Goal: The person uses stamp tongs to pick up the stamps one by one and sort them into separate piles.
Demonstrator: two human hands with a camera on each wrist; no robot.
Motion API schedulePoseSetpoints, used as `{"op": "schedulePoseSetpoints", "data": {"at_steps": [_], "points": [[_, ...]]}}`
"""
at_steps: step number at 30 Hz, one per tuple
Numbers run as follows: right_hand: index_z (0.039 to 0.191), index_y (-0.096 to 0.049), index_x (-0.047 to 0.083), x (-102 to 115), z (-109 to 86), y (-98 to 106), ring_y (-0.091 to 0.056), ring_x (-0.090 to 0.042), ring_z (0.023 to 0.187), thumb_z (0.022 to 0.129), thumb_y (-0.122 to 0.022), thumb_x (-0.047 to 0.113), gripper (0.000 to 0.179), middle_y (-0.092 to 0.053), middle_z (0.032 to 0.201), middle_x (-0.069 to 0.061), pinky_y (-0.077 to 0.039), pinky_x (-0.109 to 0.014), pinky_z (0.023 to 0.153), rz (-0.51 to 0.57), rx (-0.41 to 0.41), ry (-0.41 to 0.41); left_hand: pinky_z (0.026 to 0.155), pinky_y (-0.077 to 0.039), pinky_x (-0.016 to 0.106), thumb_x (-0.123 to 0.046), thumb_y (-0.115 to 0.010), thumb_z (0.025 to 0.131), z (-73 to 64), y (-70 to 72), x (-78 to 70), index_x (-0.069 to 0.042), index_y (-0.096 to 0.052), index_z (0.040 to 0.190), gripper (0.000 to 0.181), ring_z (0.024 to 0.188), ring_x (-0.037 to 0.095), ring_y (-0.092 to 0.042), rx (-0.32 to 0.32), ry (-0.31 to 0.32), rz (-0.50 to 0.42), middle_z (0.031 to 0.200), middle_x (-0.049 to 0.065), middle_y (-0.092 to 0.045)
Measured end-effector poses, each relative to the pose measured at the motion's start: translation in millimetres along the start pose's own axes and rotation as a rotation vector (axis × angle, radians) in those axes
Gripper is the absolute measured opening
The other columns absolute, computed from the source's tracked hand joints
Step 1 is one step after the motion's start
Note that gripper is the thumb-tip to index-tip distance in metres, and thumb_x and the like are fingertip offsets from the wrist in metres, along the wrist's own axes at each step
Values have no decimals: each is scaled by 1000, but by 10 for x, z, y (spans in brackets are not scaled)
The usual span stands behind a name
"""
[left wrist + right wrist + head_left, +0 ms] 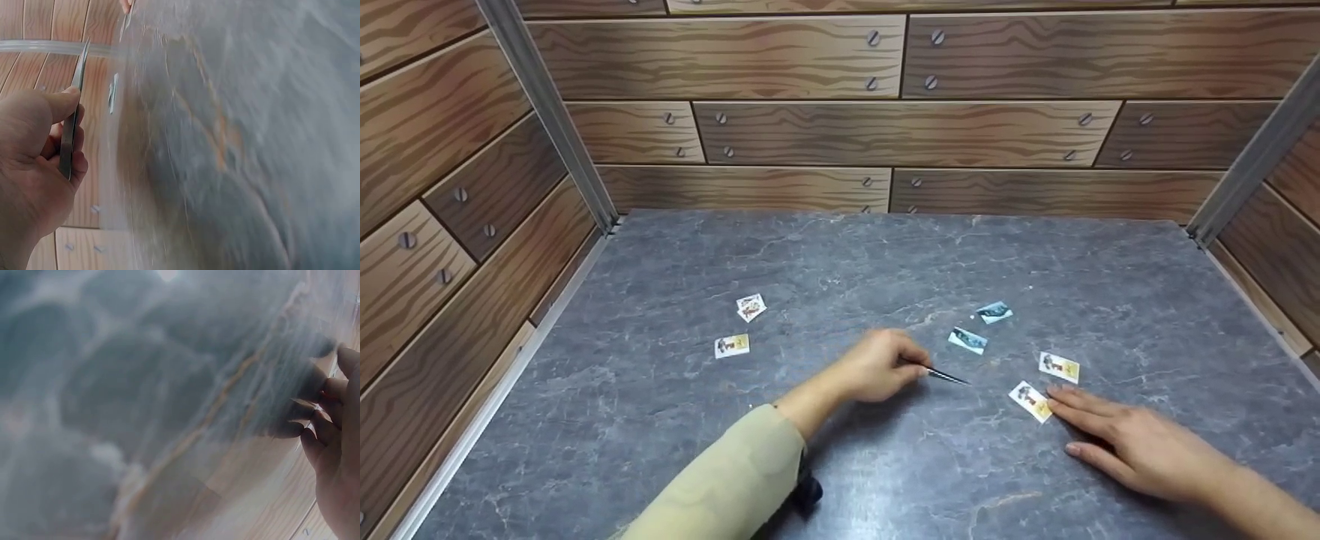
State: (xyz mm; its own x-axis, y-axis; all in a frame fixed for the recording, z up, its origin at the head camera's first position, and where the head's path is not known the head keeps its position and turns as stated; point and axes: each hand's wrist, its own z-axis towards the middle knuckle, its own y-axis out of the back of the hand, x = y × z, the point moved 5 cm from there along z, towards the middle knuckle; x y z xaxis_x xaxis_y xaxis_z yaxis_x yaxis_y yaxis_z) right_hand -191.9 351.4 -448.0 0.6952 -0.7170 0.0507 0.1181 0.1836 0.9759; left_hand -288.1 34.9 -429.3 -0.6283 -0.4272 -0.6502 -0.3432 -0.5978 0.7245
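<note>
Pinched between the thumb and fingers of my left hand (885, 365) is a pair of pointed metal tweezers (946, 375), its tips aimed to the right, low over the table. The left wrist view shows the same tweezers (70, 129) lying along the fingers. My right hand (1144, 446) lies palm down, fingers extended, with fingertips at the right edge of a small white-and-yellow picture card (1030, 401). Just beyond it is a similar card (1059, 367). Two blue picture cards, one nearer (967, 340) and one farther (994, 312), lie beyond the tweezers tips.
On the left side of the grey marbled table (660, 450) lie another yellow-and-white card (732, 346) and a white patterned piece (751, 307), perhaps two overlapping. Wood-patterned walls (799, 131) enclose the back and sides. Tiny white specks dot the tabletop.
</note>
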Motion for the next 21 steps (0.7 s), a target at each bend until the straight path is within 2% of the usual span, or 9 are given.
{"op": "schedulePoseSetpoints", "data": {"at_steps": [5, 14, 21], "points": [[152, -60, 17, 5, 0, 0, -59, -23, 134, 99, -76, 36, 59, -56, 156, 0, -14, -4, 113, 2, -7, 2, 88, -51, 23, -7, -74, 98, 76, -79, -77, -6, -83, 104, 11, 96, 13, -67, 14, -32, 30, 100, 5, -78], [152, -60, 16, 8, 7, -1, -59, -23, 135, 99, -77, 35, 59, -56, 156, -1, -13, -4, 113, 19, -18, 1, 87, -48, 16, -10, -75, 97, 248, -245, -122, -10, -84, 104, 12, 95, 6, -67, 34, -13, 76, 100, 1, -79], [153, -59, 18, 2, 10, -3, -60, -23, 134, 100, -75, 38, 59, -56, 157, 0, -13, -4, 112, 7, -5, -7, 79, -46, 14, -9, -76, 95, 365, -378, -122, -10, -85, 100, 10, 84, 1, -60, 48, -8, 88, 92, -4, -78]]}}
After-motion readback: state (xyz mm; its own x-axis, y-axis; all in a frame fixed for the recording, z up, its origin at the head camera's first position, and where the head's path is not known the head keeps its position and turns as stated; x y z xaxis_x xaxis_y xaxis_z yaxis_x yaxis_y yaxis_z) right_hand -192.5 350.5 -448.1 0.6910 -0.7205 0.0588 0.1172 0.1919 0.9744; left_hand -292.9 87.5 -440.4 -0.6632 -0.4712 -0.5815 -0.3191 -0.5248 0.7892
